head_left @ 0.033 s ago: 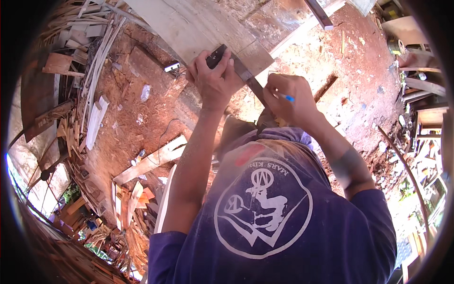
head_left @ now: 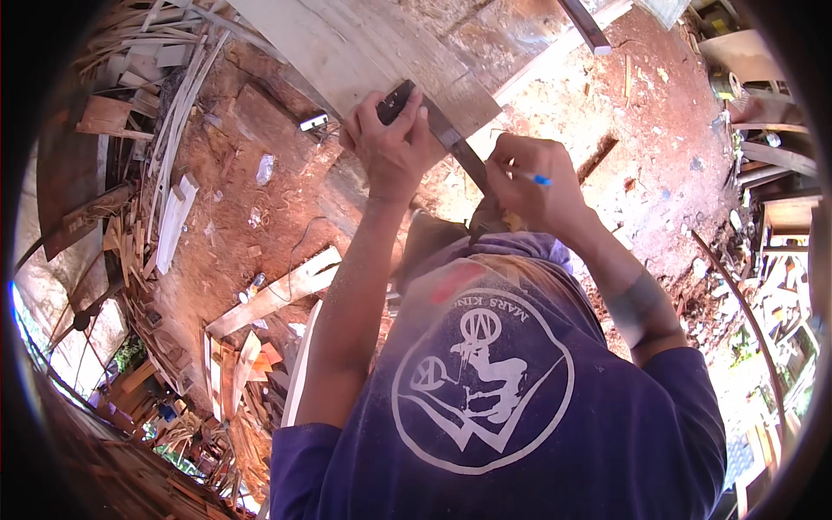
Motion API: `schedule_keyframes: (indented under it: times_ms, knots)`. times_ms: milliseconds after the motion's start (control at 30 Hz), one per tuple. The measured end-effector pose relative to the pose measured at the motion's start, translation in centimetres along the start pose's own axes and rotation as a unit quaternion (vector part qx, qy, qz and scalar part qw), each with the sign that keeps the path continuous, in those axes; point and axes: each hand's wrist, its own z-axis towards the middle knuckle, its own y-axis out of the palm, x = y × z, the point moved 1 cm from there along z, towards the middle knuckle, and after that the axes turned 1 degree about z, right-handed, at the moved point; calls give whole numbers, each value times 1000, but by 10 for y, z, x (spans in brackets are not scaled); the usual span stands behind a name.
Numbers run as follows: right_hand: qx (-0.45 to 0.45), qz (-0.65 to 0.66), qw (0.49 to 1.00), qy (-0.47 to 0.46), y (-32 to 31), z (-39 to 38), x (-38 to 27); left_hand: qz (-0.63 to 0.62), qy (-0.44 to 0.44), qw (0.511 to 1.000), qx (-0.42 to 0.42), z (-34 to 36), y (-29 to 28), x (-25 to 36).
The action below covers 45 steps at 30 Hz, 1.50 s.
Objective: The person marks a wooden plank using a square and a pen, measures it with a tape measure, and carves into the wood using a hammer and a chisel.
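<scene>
A pale wooden board (head_left: 347,43) reaches down from the top to the middle. My left hand (head_left: 387,143) grips the black stock of a square (head_left: 398,102) against the board's lower edge, thumb and fingers around it. The square's dark metal blade (head_left: 464,152) runs from there diagonally down toward my right hand (head_left: 535,182). My right hand is closed around a slim pen or pencil with a blue end (head_left: 542,180), just off the board's corner at the blade's lower part. Its tip is hard to make out.
Below lies reddish dirt ground (head_left: 234,217) with scraps and a loose plank (head_left: 269,295). Piles of thin wood strips (head_left: 165,104) line the left, stacked wood pieces (head_left: 771,156) the right. A dark bar (head_left: 585,26) juts in at the top. A bent rod (head_left: 737,295) stands at the right.
</scene>
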Motion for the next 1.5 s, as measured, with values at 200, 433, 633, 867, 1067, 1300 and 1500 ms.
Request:
schedule_keyframes:
  times_ms: [200, 433, 633, 867, 1067, 1300, 1500]
  knots:
    - [87, 134, 987, 10, -3, -1, 11, -5, 4, 1000, 6, 0, 2, 3]
    - [82, 93, 992, 19, 6, -30, 13, -7, -1, 1000, 0, -2, 3, 0]
    - [97, 104, 989, 32, 19, 17, 10, 7, -3, 1000, -18, -1, -2, 4]
    - [76, 47, 996, -25, 30, 34, 7, -8, 7, 1000, -2, -1, -3, 1]
    - [53, 24, 998, -14, 29, 31, 12, -3, 6, 1000, 6, -1, -2, 3]
    - [32, 40, 995, -87, 19, 22, 15, 3, 3, 1000, 7, -2, -2, 2]
    - [32, 33, 998, -53, 24, 39, 16, 1, 13, 1000, 1, 1, -3, 4]
